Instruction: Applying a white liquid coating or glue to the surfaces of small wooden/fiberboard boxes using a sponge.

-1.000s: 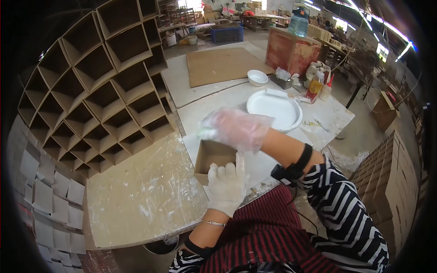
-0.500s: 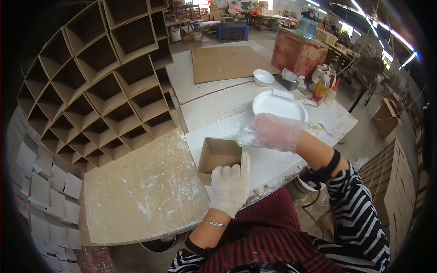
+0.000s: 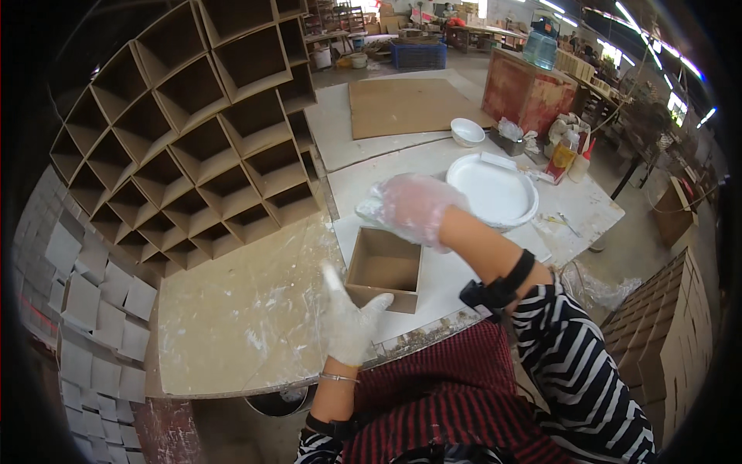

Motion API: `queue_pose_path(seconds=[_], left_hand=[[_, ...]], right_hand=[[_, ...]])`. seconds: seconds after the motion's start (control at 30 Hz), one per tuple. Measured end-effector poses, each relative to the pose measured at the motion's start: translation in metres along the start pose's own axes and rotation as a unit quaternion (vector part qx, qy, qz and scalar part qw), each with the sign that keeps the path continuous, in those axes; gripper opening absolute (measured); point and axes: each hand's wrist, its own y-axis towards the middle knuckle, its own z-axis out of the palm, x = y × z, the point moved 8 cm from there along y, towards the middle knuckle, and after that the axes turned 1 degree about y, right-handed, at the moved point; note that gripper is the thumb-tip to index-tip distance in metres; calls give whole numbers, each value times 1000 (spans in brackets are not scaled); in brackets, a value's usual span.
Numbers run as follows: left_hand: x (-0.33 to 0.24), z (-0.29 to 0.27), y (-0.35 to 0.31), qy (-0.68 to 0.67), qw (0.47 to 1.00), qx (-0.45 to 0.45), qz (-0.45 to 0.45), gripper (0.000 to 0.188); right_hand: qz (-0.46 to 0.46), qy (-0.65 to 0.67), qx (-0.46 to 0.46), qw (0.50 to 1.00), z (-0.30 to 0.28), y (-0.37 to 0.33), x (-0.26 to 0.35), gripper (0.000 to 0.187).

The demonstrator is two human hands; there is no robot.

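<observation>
An open-topped brown fiberboard box [image 3: 384, 300] rests on a white board near the table's front edge. My left hand [image 3: 348, 321], in a white knit glove, is open at its near left corner. The thumb is spread toward the near wall; whether it touches cannot be told. Just beyond the box's far edge hovers my right hand [image 3: 413, 207], in a clear plastic glove. Its fingers are closed around something pale at the fingertips that I cannot make out. A round white tub [image 3: 533, 207] holding a white substance stands beyond my right wrist.
Stacked brown boxes [image 3: 201, 147] rise at the left, with pale boxes [image 3: 85, 309] below. Farther back lie a brown sheet [image 3: 410, 108] and a white bowl [image 3: 468, 132]. Bottles [image 3: 562, 161] stand near a red-stained cabinet [image 3: 522, 91]. More boxes [image 3: 649, 325] stand at the right.
My left hand has shifted left, with its fingers spreading apart. The right hand has swept left along the box's far side. The whole view has shifted slightly.
</observation>
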Motion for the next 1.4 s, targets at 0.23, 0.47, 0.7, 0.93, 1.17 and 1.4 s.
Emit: queue_pose_path(seconds=[0.23,0.47,0.7,0.93,1.17,1.4], left_hand=[[49,38,3,-92,985,99,-106,78],[52,39,-4,36,995,83,-50,40],[33,22,7,23,993,88,-75,71],[18,25,29,-22,982,149,110,87],[3,19,24,81,969,134,188,80],[25,32,25,-40,974,151,163,79]], right_hand=[[-122,-64,74,988,22,4,84,28],[-112,85,145,979,-3,-31,109,22],[-180,64,115,975,-24,-41,81,28],[-194,152,15,969,-24,-62,89,30],[-156,40,23,987,-7,-91,30,24],[-177,145,4,973,-17,-72,97,31]])
